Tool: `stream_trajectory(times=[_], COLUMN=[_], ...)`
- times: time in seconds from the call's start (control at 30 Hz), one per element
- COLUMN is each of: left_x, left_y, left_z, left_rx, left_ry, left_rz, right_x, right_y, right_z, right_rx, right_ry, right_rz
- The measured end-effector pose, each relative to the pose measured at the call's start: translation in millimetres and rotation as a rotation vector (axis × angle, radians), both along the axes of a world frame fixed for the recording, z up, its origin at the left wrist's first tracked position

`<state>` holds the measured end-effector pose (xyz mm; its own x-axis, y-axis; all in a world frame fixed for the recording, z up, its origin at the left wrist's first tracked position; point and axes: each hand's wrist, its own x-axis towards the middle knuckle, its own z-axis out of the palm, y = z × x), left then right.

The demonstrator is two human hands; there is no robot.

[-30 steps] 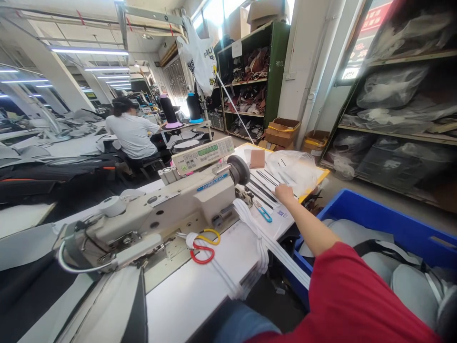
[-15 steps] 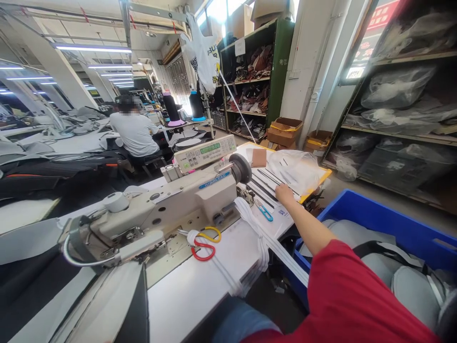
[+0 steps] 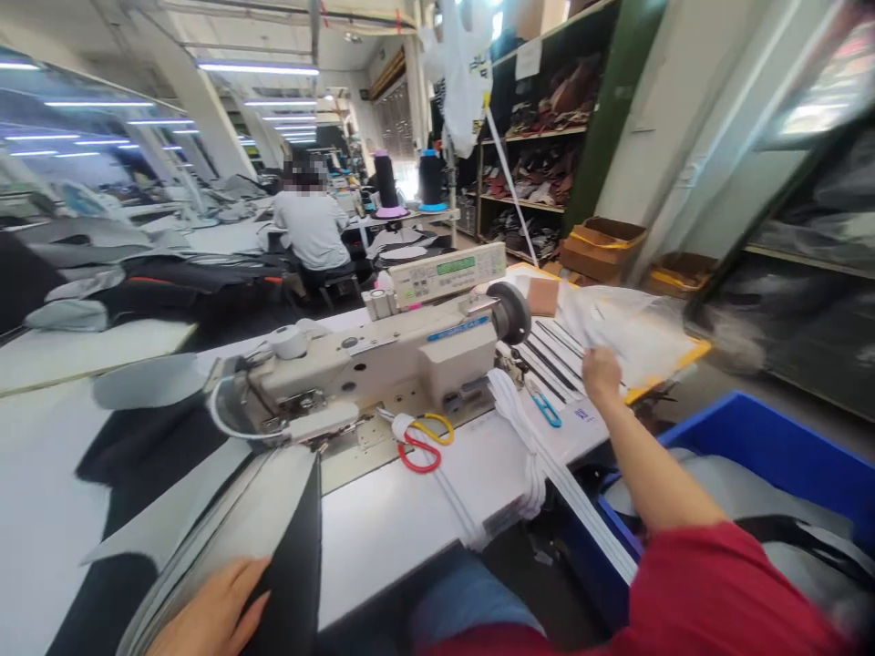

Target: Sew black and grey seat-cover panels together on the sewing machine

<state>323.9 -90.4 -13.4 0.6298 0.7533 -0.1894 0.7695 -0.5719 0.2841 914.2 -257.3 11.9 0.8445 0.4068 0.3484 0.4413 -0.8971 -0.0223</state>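
Note:
My left hand (image 3: 217, 606) rests on a light grey and black fabric piece (image 3: 263, 510) at the lower left, its fingers stretched out and the thumb apart. That piece runs up to the needle end of a sewing machine (image 3: 383, 364). On the right, my right hand (image 3: 602, 375) is closed over the table end, beside several thin black strips (image 3: 547, 357). A blurred whitish shape rises above its fingers; what it grips is unclear. Scissors (image 3: 425, 442) with red and yellow handles lie by the machine, and blue thread snips (image 3: 545, 405) lie nearer my right hand.
White straps (image 3: 547, 456) hang over the table's front edge. A blue bin (image 3: 786, 437) with grey padded pieces stands at the right. A brown square (image 3: 544, 297) lies behind the strips. Beyond the machine, a person (image 3: 311, 219) sits facing away; shelves (image 3: 533, 132) stand behind.
The view has turned left. My left hand has come into sight on the fabric. My right hand has lifted slightly from the black strips, with a blurred whitish shape above it.

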Motion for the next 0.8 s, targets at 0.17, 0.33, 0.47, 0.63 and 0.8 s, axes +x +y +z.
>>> stream_trajectory(times=[0.17,0.33,0.47,0.63,0.8], left_x=[49,91,85,71,81], left_y=[-54,-78,-68,-62,-44], left_z=[50.4,69.8,66.7,58.4,47.2], left_rx=[-0.414,-0.942,-1.034,-1.149,-1.094], left_ry=[-0.411,-1.073,-1.131,-0.93,-0.63], left_rz=[0.08,0.484,0.81,0.701,0.553], right_x=[-116,-263,-302,-318,-350], right_y=[20,21,38,83,118], right_z=[20.7,45.5,32.4,-9.4,-30.7], right_rx=[0.603,0.208,0.256,0.311,0.189], right_ry=[-0.304,-0.255,-0.184,0.053,-0.035], right_rz=[0.554,1.915,2.221,1.905,1.907])
